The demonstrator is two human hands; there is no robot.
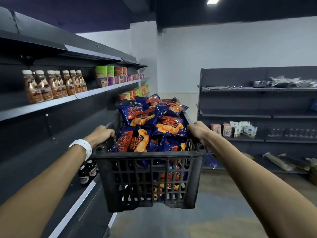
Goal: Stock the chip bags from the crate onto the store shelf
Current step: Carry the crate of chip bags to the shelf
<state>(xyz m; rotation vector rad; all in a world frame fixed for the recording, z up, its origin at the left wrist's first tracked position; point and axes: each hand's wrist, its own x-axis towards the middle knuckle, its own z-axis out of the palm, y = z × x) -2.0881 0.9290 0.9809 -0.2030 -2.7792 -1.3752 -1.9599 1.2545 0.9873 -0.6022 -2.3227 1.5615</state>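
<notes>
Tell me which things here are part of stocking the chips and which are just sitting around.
Part of the job:
- black crate, held by left hand and right hand
- blue chip bags piled in it
- left-side shelf

Just sitting around:
- brown bottles
- cup snacks
- dark bottles
- pouches on the far shelving

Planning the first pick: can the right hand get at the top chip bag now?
Probably not yet: the right hand grips the crate rim, as does the left hand. The bag itself lies uncovered on top.
</notes>
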